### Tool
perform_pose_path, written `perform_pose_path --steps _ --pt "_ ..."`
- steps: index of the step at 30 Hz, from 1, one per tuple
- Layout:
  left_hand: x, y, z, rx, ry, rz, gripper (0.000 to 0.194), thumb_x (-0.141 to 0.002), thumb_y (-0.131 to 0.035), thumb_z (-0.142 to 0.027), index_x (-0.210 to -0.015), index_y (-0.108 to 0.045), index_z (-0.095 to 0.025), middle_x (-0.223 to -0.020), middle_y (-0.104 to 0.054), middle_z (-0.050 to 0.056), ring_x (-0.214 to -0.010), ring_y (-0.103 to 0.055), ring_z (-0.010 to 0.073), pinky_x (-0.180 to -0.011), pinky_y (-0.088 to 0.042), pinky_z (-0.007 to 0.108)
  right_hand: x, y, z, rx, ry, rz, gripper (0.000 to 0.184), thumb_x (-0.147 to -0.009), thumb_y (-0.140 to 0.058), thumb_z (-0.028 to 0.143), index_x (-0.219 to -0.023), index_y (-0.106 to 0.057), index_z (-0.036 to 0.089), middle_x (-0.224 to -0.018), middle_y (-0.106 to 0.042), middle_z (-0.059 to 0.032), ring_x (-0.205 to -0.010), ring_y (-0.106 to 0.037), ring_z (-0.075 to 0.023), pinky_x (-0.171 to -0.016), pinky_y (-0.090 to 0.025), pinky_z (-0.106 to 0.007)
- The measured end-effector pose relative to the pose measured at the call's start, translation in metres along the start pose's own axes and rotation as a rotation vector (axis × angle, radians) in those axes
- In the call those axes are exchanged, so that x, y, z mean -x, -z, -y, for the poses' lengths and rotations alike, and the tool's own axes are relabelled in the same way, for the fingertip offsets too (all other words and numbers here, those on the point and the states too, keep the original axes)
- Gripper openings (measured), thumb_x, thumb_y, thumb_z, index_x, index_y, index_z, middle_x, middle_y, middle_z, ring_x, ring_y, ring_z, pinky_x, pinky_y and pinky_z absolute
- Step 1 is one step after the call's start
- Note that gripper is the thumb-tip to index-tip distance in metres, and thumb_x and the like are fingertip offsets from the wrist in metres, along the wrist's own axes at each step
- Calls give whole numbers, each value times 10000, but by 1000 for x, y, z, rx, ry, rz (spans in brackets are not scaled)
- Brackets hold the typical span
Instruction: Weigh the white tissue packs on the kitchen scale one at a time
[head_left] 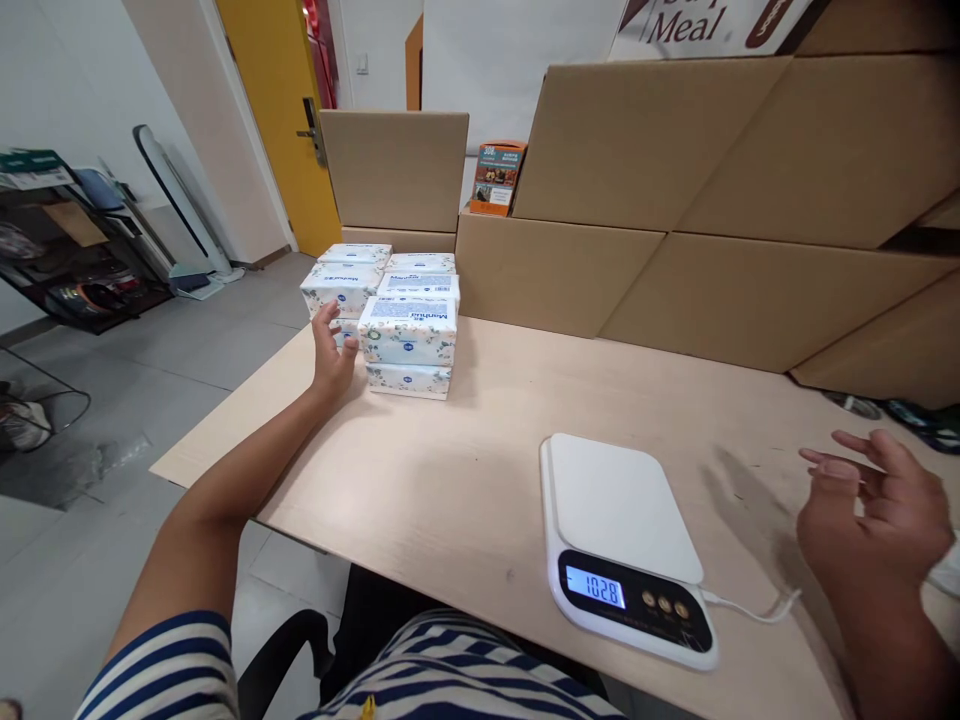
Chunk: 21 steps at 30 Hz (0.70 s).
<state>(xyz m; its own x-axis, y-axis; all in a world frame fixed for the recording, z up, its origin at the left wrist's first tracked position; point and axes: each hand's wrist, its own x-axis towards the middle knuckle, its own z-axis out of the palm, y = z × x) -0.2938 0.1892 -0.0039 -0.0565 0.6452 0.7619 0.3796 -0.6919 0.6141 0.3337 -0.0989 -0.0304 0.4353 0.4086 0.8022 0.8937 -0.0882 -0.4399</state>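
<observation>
Several packs of tissues (409, 345), white with a floral print, stand stacked in two columns at the table's far left. My left hand (332, 355) is at the front of these stacks, thumb and fingers apart, holding nothing. Whether its fingertips touch a pack I cannot tell. A white digital kitchen scale (622, 505) sits near the table's front edge, its lit display reading what looks like 102.8. To the right of the scale, my right hand (874, 510) is raised over the table with loosely bent fingers apart and nothing in them.
Large cardboard boxes (555, 275) line the back of the wooden table (502, 400). An orange box (496, 178) rests on the cardboard. A white cable (757, 612) runs right from the scale. A black shelf (82, 250) and yellow door (277, 110) are at left.
</observation>
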Motion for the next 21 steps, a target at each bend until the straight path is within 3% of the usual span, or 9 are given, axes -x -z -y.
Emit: perform_pose_path --steps 3,7,13,21 --pt "2 -18 -4 95 56 30 1099 -824 -463 -1060 -1594 -387 -280 -1667 -473 236 -1577 -510 407 -1309 -442 575 -8 -2 -13 -47 -14 -14 889 -744 -612 530 -1565 -554 196 -1399 -690 -261 -938 -832 -379 -808 -657 -571" --pt "8 -33 -5 223 113 131 1188 -755 -568 -1065 -1616 -353 -275 -1719 -432 226 -1648 -435 420 -1343 -431 550 -19 0 -18 -15 -150 -15 938 -666 -591 444 -1564 -488 196 -1453 -593 -263 -1044 -808 -369 -900 -633 -575" --pt "15 -29 -8 280 222 299 1130 -830 -646 -969 -1638 -316 -250 -1713 -466 228 -1603 -492 424 -1324 -456 589 -17 0 -12 -8 -223 -16 895 -678 -584 383 -1550 -449 236 -1467 -541 -238 -1086 -756 -351 -874 -613 -566" --pt "14 -24 -2 176 304 270 1151 -743 -785 -935 -1579 -432 -227 -1595 -578 242 -1476 -583 458 -1229 -504 660 -19 -2 -15 -35 -281 -16 923 -584 -616 373 -1486 -492 225 -1430 -521 -238 -983 -684 -318 -828 -590 -563"
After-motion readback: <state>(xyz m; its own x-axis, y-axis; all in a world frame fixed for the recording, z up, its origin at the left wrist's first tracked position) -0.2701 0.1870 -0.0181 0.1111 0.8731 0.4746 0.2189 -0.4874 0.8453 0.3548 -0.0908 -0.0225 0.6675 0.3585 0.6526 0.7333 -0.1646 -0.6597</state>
